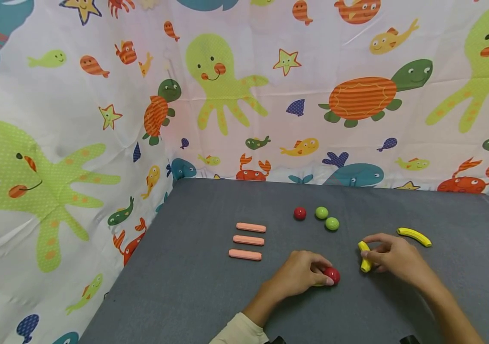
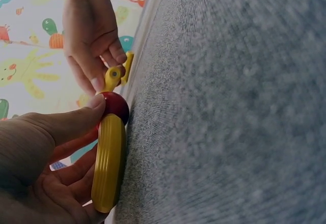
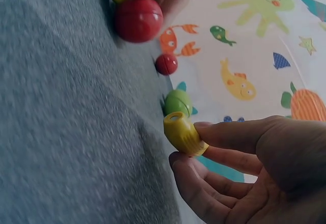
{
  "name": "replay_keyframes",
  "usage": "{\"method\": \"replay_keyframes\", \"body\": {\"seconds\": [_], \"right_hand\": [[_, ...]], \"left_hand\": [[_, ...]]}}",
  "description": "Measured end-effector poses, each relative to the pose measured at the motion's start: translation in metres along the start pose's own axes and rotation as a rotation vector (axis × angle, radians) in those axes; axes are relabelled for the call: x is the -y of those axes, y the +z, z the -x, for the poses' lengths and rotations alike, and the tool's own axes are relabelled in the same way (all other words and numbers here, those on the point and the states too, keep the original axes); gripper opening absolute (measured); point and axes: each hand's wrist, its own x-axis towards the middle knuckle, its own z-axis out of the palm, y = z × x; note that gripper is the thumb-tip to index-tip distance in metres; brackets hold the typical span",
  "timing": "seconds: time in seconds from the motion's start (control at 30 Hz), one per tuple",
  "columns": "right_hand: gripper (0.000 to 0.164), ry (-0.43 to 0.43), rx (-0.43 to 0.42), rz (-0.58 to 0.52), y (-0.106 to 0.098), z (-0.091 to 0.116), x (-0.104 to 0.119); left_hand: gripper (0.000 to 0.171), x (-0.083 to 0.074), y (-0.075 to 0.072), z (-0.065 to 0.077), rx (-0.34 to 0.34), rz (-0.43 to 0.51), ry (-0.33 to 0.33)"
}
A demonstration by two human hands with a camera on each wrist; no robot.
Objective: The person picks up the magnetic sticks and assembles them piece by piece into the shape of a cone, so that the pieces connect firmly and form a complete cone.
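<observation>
Near the front of the grey table, my left hand pinches a glossy red ball, thumb on its near side. Right behind that ball, under the same hand, lies a ridged yellow banana-shaped piece; whether the fingers also grip it I cannot tell. To the right, my right hand holds a second yellow banana-shaped piece between thumb and fingers. A hole shows in the end of this piece in the right wrist view. The two hands are a short gap apart.
A third yellow banana-shaped piece lies beyond the right hand. Farther back sit another red ball and two green balls. Three pink sticks lie in a row at left. A sea-animal printed curtain borders the table.
</observation>
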Motion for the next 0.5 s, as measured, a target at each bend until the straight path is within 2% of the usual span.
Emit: {"method": "replay_keyframes", "body": {"seconds": [0.5], "right_hand": [[0.048, 0.004, 0.021, -0.05, 0.026, 0.002, 0.016]], "left_hand": [[0.029, 0.0, 0.002, -0.001, 0.002, -0.02, 0.005]]}}
